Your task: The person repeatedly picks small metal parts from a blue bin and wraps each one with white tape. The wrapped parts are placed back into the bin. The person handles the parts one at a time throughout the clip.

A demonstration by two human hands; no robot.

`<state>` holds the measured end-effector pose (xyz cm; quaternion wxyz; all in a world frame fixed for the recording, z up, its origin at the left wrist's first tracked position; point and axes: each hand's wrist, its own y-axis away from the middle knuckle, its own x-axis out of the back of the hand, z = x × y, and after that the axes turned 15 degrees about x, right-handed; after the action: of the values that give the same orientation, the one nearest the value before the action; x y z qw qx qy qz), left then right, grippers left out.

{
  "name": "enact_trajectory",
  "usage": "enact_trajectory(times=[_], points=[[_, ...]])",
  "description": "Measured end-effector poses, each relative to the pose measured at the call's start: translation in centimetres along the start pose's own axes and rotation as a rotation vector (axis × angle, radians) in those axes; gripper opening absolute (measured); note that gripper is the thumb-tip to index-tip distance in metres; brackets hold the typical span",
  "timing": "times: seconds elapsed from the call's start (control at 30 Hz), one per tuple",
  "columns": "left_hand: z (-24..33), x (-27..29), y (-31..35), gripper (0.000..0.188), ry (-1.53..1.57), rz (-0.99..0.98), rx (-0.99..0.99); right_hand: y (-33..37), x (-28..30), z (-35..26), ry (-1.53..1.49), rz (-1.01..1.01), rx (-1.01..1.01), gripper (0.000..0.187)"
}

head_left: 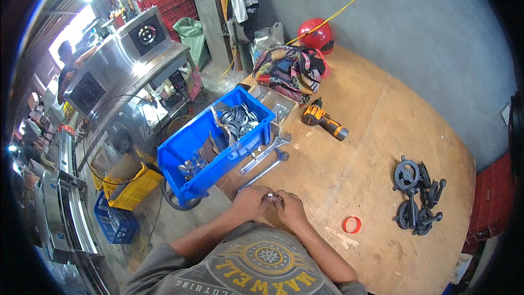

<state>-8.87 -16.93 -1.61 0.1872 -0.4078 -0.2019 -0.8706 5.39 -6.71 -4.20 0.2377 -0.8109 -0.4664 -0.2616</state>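
a small shiny metal part (pixel 271 195) sits between the two hands at the near edge of the round wooden desk (pixel 360 147), close to the person's chest. it is too small to tell what kind of part it is. the left hand (pixel 250 202) and the right hand (pixel 289 208) meet over it, fingers pressed together and pinching the part from both sides.

just beyond the hands lie two long silver wrenches (pixel 267 158), side by side and angled toward a blue plastic bin (pixel 215 147) that hangs over the desk's left edge and holds dark metal rings and other loose hardware. a small cardboard box of screws (pixel 279 110) stands beside the bin, with a yellow and black cordless drill (pixel 325 120) near it. a red rubber ring (pixel 352 224) lies to the right of the hands, and a cluster of dark cast-iron burner parts (pixel 417 196) rests well apart on the right.

working such a small piece well probably calls for keeping it low over the desk, so a slip does not send it to the floor.
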Motion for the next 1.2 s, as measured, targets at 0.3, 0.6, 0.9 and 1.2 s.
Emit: enact_trajectory(times=[0.3,0.6,0.9,1.2], points=[[0.0,-4.6,-5.8,0.025,-0.125,0.075,-0.085,0.4,-0.3,4.3,-0.127,0.095,-0.222,0.025],[-0.3,-2.3,-16.0,0.02,-0.435,0.087,0.064,3.9,2.6,0.8,-0.298,0.041,-0.136,0.026],[-3.6,-4.4,-17.5,0.023,-0.805,-0.009,0.158,8.6,6.7,10.0,-0.347,0.518,-0.374,0.017],[-3.2,-0.7,-8.4,0.025,-0.352,0.322,-0.031,9.6,0.2,8.0,-0.458,0.353,-0.34,0.015]])
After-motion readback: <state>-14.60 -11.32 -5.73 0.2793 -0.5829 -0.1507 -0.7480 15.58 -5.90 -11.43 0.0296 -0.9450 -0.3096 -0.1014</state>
